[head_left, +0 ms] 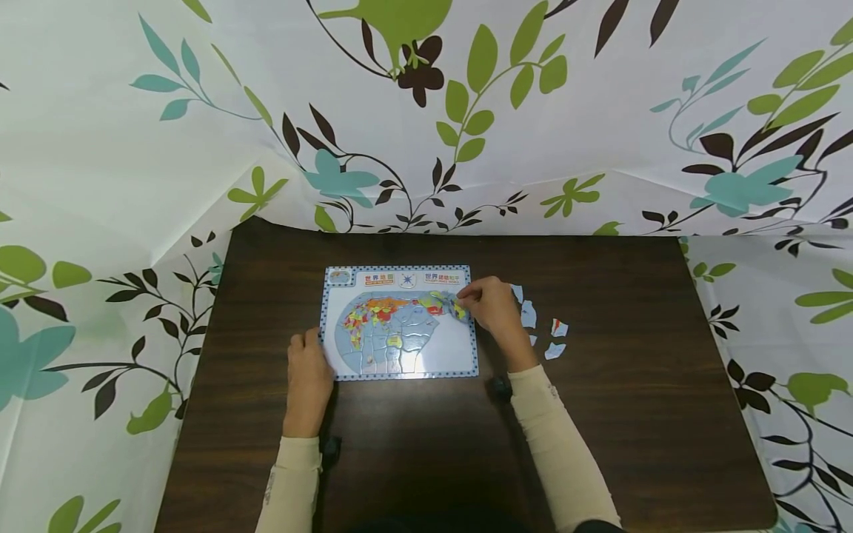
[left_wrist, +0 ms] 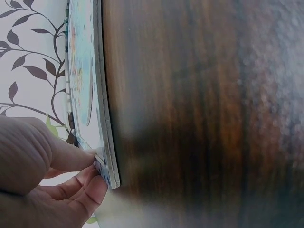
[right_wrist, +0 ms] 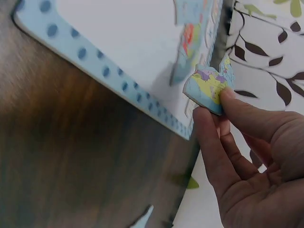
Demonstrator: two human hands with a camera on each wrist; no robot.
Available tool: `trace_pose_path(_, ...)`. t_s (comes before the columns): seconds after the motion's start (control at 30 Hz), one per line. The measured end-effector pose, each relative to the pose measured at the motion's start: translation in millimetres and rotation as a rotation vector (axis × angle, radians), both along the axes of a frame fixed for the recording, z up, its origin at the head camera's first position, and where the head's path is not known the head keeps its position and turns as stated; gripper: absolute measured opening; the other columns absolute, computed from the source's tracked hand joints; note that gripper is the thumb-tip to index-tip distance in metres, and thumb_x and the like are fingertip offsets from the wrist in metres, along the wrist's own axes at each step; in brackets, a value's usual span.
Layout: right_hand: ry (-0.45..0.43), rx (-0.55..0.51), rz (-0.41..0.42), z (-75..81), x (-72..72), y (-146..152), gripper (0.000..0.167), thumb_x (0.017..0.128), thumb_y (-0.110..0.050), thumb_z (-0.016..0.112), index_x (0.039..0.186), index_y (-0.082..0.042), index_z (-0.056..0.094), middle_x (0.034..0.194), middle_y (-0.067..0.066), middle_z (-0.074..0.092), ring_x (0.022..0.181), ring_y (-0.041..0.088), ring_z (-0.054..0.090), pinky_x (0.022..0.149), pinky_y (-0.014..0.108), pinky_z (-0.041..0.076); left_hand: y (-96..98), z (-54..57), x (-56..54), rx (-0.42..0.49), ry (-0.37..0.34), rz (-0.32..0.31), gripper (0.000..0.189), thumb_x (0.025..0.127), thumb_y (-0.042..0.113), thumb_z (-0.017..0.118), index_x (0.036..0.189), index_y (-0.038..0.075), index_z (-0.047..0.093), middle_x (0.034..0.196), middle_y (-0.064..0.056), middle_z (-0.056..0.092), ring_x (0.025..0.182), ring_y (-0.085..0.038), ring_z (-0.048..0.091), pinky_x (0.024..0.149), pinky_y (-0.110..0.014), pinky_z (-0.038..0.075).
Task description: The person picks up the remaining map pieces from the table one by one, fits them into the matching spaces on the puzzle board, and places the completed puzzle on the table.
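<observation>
A world-map jigsaw puzzle (head_left: 453,352) with a blue dotted border lies flat on the dark table, its left and middle parts filled with pieces and a white area bare at the lower right. My left hand (head_left: 309,377) is at the puzzle's left side; in the left wrist view, thumb and fingers (left_wrist: 76,159) pinch its edge near a corner. Over the upper right of the map, my right hand (head_left: 496,307) pinches a puzzle piece (right_wrist: 206,88) between thumb and fingertips. This piece is light blue with yellow and purple land, held tilted above the board in the right wrist view.
To the right of the board lie several loose puzzle pieces (head_left: 529,314), some partly hidden behind my right hand. A red-and-blue piece (head_left: 559,328) and a pale blue piece (head_left: 554,351) lie farther right. Leaf-patterned sheeting (head_left: 520,170) rises behind the table (head_left: 633,385).
</observation>
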State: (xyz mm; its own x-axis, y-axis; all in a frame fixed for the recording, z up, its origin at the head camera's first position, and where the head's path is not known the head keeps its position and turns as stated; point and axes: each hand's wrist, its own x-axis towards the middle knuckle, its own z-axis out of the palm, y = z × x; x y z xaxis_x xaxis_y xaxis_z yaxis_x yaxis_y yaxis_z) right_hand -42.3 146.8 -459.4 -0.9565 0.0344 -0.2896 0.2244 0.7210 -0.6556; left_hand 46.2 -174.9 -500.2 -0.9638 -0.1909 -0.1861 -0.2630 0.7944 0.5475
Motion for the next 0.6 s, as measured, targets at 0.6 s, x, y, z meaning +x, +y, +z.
trace_pose_path(0.6, -0.106, 0.040, 0.033, -19.8, 18.6, -11.9, 0.011, 0.096, -0.013, 0.080, 0.106, -0.009, 0.084, 0.099, 0.009, 0.077, 0.084, 0.021, 0.068, 0.073, 0.032, 0.055, -0.1, -2.2, 0.2, 0.004, 0.007, 0.004, 0.040, 0.103, -0.011, 0.055, 0.143, -0.016, 0.050, 0.129, -0.036, 0.049, 0.117, -0.048, 0.050, 0.097, -0.060, 0.052)
